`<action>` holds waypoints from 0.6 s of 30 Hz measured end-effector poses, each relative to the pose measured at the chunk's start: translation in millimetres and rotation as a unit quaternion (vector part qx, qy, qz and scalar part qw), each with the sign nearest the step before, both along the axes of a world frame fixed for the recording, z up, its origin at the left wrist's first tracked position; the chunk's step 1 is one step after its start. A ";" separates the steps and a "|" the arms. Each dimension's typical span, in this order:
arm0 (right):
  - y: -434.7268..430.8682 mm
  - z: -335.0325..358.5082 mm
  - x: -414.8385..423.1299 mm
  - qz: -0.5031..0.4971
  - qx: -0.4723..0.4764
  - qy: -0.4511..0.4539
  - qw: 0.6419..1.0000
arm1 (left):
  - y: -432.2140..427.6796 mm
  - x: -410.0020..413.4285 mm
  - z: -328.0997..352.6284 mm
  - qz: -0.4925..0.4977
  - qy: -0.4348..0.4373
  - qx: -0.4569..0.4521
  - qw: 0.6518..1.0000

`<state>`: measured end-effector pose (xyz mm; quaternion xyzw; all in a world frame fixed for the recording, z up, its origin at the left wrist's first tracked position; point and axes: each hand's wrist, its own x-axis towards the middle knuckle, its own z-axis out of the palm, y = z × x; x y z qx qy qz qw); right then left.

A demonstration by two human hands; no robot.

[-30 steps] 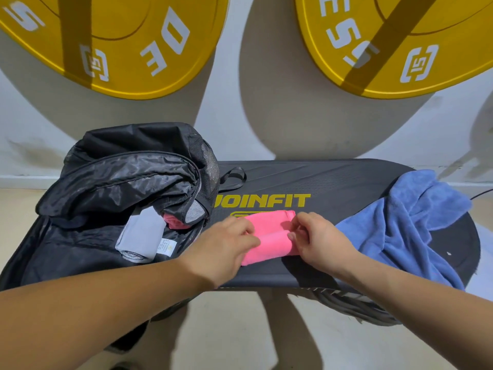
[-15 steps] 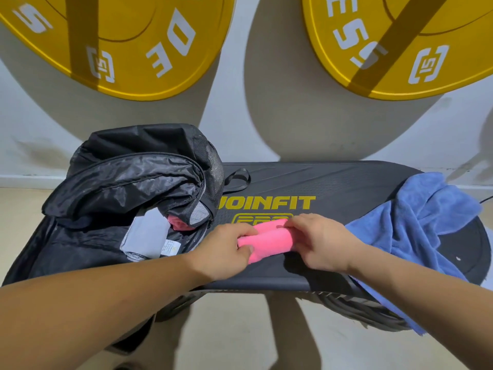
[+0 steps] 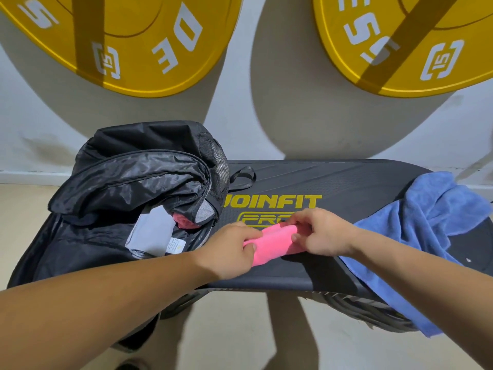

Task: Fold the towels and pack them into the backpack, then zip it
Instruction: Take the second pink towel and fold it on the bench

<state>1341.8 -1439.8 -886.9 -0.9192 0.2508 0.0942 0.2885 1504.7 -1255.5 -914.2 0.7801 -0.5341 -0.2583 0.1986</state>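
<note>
Both hands hold a small folded pink towel (image 3: 272, 245) at the front middle of the black surface (image 3: 333, 182), the left hand (image 3: 229, 252) with its grip clamped on the left end and the right hand (image 3: 322, 233) with its grip clamped on the right end. The black backpack (image 3: 138, 177) lies open at the left, a grey cloth (image 3: 152, 233) showing in its mouth. A blue towel (image 3: 426, 228) lies crumpled at the right, one corner hanging over the edge. The thick little fold may spring open if either pinch loosens on the way to the backpack, and the blue towel could slide off if brushed
</note>
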 end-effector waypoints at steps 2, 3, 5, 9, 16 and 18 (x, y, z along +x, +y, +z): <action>-1.2 3.6 1.1 0.005 0.028 0.012 1.000 | 2.4 -2.2 5.8 0.015 0.046 0.000 0.999; -1.3 4.4 1.1 0.012 0.036 0.012 0.999 | 3.5 -4.5 8.6 0.018 0.064 -0.002 0.998; -1.0 4.2 0.3 0.043 0.030 0.008 0.999 | 3.8 -10.5 11.1 0.020 0.094 -0.009 0.995; 2.5 5.8 -1.5 0.092 -0.014 0.016 0.996 | 0.4 -18.9 13.8 0.034 0.108 -0.013 0.993; 11.6 7.9 0.4 0.104 -0.028 0.039 0.993 | -2.0 -25.3 23.3 0.132 0.139 0.050 0.980; 10.9 8.6 -1.6 0.088 -0.009 0.024 0.996 | -3.9 -27.5 27.3 0.149 0.183 0.078 0.969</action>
